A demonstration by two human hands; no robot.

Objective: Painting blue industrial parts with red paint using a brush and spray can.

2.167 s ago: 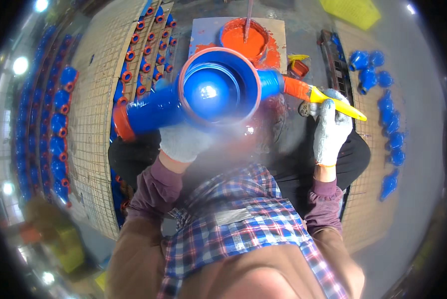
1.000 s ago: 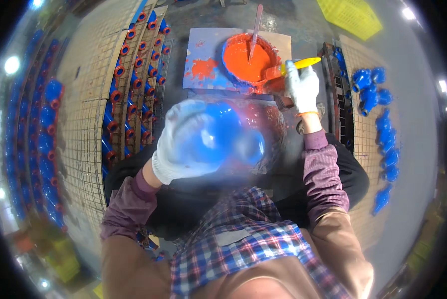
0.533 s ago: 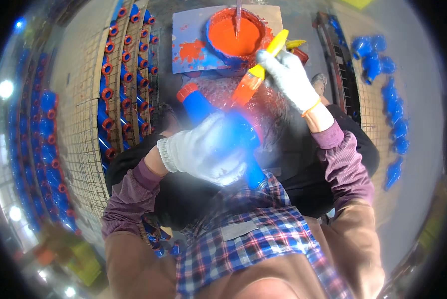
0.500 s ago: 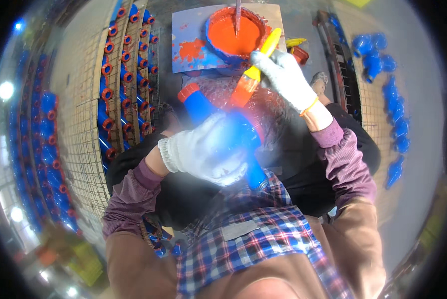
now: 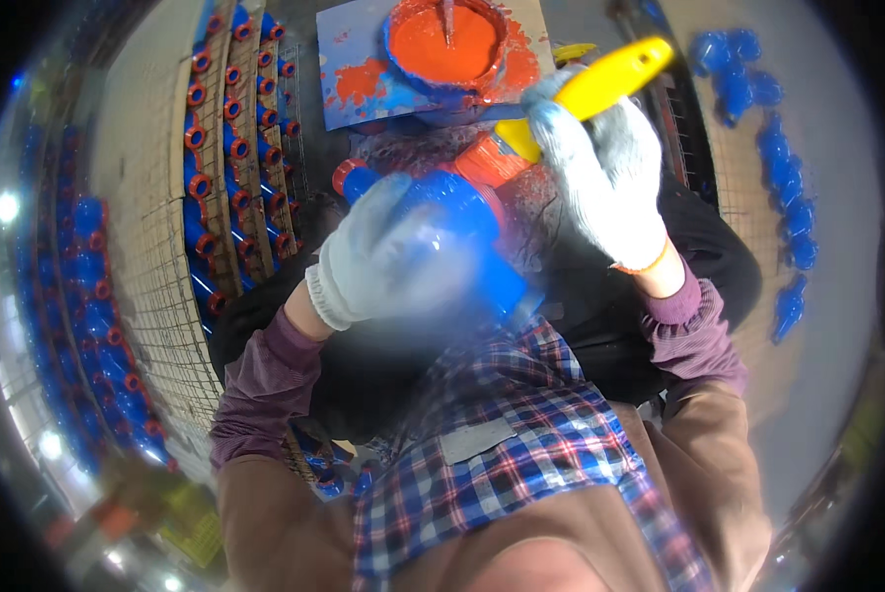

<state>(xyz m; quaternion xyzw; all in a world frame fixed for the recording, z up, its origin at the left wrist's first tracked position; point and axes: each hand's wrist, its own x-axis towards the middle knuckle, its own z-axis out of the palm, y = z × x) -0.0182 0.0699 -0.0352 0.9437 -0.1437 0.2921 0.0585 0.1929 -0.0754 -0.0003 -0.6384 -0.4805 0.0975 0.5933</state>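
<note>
My left hand [image 5: 383, 261], in a white glove, is closed round a blue pipe fitting [image 5: 507, 288] above my lap. The fitting has a red-painted end at its upper left and a red rim on its right side; a bright haze blurs part of it. My gloved right hand [image 5: 610, 183] grips a paintbrush [image 5: 600, 84] by its yellow handle. The brush's red-coated bristles lie against or just over the fitting's upper side; contact is hard to tell. Beyond them stands a round pot [image 5: 391, 61] of red paint with a stick in it.
Under the pot is a paint-splashed board [image 5: 339, 64]. Racks at left hold rows of blue fittings with red ends [image 5: 198, 185]. More blue fittings [image 5: 783, 183] lie along the right. A dark metal frame [image 5: 694, 148] stands beyond my right knee.
The brush has swung to a flatter slant, its handle now pointing right and closer to view. My left hand has tilted the fitting and shifted it slightly. The pot and board appear farther left and up.
</note>
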